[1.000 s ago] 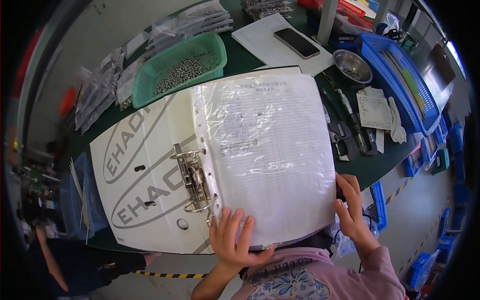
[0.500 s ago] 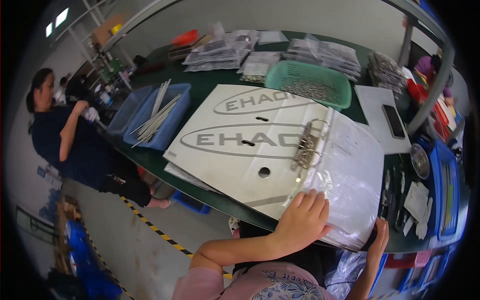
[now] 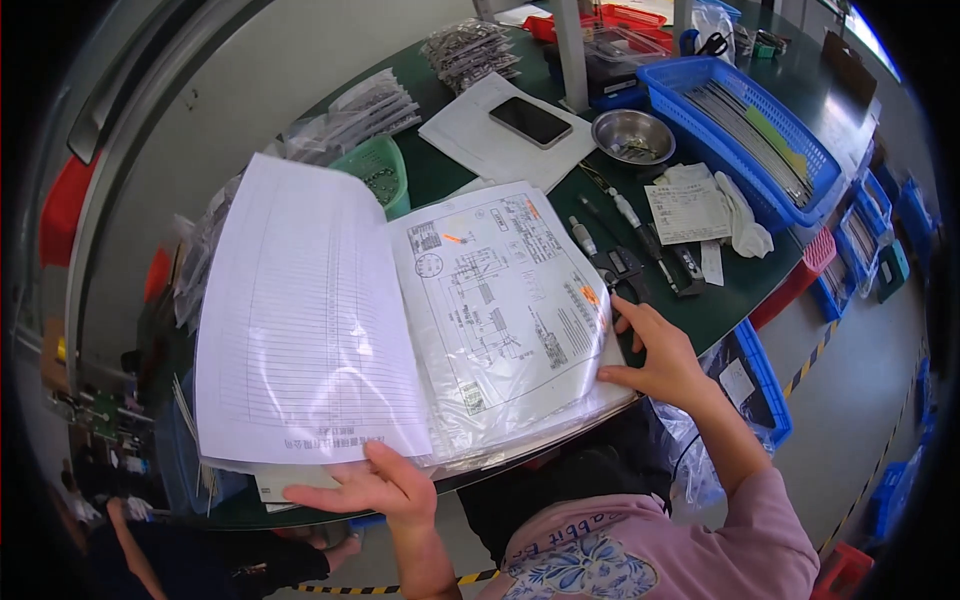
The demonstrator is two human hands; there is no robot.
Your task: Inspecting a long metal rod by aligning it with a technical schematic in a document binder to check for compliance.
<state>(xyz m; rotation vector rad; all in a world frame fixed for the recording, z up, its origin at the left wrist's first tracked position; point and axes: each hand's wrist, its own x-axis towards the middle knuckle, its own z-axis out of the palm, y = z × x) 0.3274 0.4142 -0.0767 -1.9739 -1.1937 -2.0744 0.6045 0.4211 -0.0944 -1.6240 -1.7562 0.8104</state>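
Note:
The ring binder lies opened, its pages in clear plastic sleeves. A raised lined sheet (image 3: 310, 320) leans left, partly turned. My left hand (image 3: 385, 490) is at its bottom edge, fingers spread, one tip touching the sheet. On the right page is a technical drawing (image 3: 500, 310) with orange marks and a round stamp; glare covers its lower part. My right hand (image 3: 655, 350) grips the right edge of the sleeved pages, thumb and fingers at the border. Beyond that edge lie a micrometer (image 3: 615, 265) and other slim measuring tools. The raised sheet hides most of the binder's left cover.
A phone (image 3: 530, 122) rests on white paper (image 3: 465, 130). A steel bowl (image 3: 633, 138), a blue basket (image 3: 740, 130) of rods and crumpled white gloves (image 3: 742, 215) stand to the right. Behind the sheet are a green basket (image 3: 385, 175) and bagged parts (image 3: 470, 55). Another person (image 3: 190, 550) is at lower left.
My view has swung right. The cover side has given way to a raised lined sheet and a drawing page. My left hand has moved left to the sheet's bottom edge; the right stays at the right edge.

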